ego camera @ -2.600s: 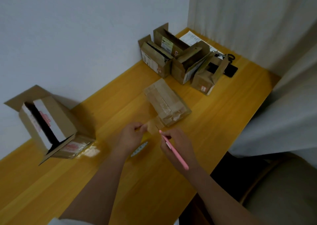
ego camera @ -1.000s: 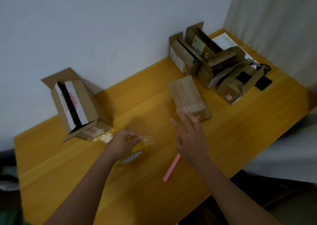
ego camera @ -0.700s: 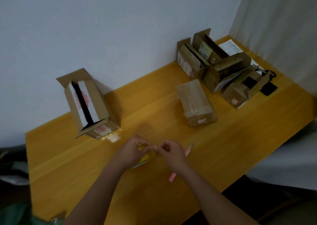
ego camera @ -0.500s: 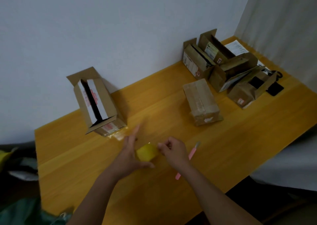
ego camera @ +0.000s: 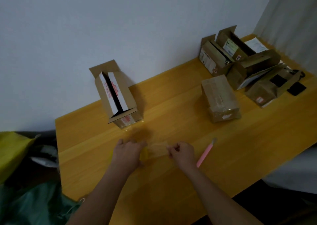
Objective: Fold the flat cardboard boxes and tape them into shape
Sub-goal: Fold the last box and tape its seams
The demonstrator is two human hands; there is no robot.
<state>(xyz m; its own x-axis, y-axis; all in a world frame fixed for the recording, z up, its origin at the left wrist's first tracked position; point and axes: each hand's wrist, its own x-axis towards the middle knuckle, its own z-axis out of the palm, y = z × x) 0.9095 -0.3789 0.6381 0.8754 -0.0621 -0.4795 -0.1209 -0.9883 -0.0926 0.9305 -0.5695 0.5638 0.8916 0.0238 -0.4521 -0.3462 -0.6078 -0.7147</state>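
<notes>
Currently the desk (ego camera: 223, 156) carries three groups of cardboard, and the spatial relation that governs the coming move is the bearing of the open box (ego camera: 118, 96) from the hands. That box stands at the far left of the desk against the wall, its top flaps parted along a dark slit and its long axis running away from the person; it lies forward and slightly left of the left hand (ego camera: 127, 153), which makes the left hand the nearer of the two. The taped box (ego camera: 220, 99) rests well apart to the right, forward of the right hand (ego camera: 181, 153), with its long axis also pointing away toward the wall. A cluster of folded boxes (ego camera: 240, 65) occupies the far right corner. Between the hands, a strip of clear tape (ego camera: 157, 150) runs left to right, parallel to the near desk edge and roughly across the slit of the open box. The left hand curls over the yellow tape roll (ego camera: 145, 153), gripping it against the desk. The right hand pinches the free end of the strip between thumb and fingertips. A pink cutter (ego camera: 205, 154) lies just beside the right hand, on its outer side, untouched. By judgement, the strip needs cutting and then carrying forward-left to the open box.
</notes>
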